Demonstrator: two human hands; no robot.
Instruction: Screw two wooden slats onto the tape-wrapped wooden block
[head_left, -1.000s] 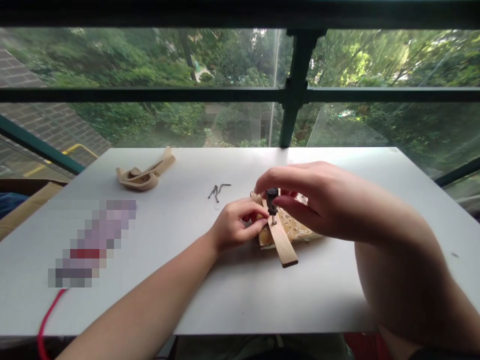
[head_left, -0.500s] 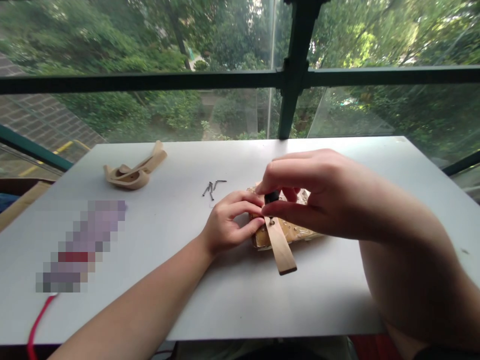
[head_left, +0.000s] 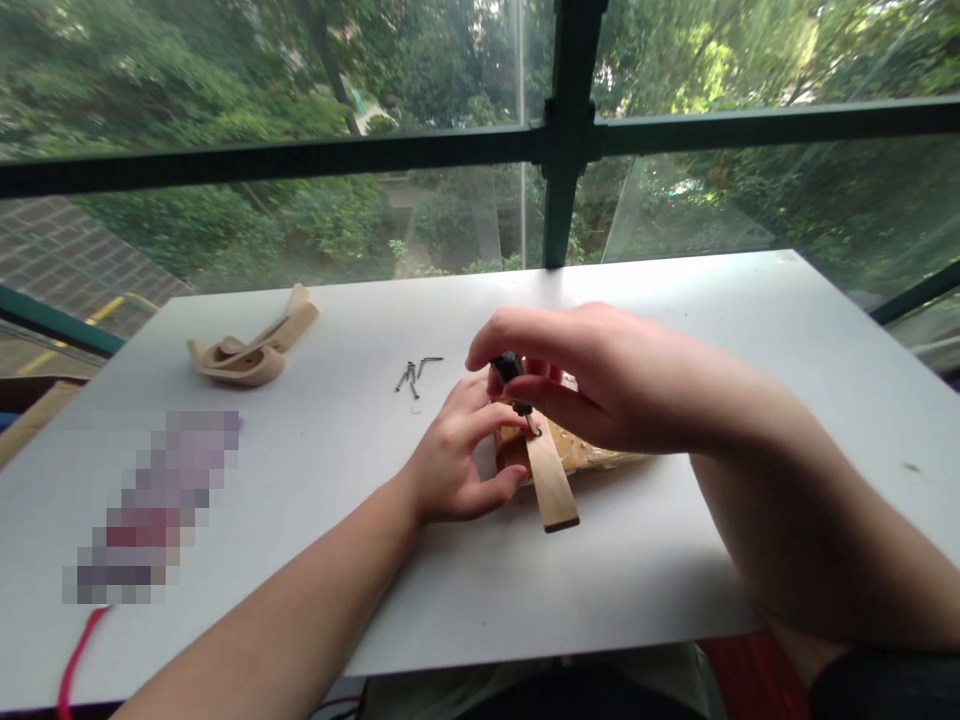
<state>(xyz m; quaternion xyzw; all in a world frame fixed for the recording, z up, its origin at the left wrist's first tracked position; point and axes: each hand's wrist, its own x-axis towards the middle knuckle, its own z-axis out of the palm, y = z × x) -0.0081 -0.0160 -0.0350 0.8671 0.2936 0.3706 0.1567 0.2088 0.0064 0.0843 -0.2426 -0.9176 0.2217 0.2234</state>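
Observation:
My right hand (head_left: 600,385) pinches a small black-handled screwdriver (head_left: 510,368), tilted, its tip on the upper end of a flat wooden strip (head_left: 551,482). The strip lies across a wooden board wrapped in clear plastic (head_left: 581,450). My left hand (head_left: 457,455) curls its fingers around the left edge of that board and strip, holding them down. A few small metal screws (head_left: 411,374) lie on the table just left of my hands.
The white table (head_left: 450,580) stands against a glass window with a dark green railing (head_left: 559,140). Curved wooden pieces (head_left: 251,350) rest at the far left. A blurred-out object (head_left: 150,505) and a red cord (head_left: 79,650) lie near the left front edge.
The screwdriver has tilted over to the left and my right hand has shifted left with it. My left fingers have opened a little around the board. The view has tipped downward.

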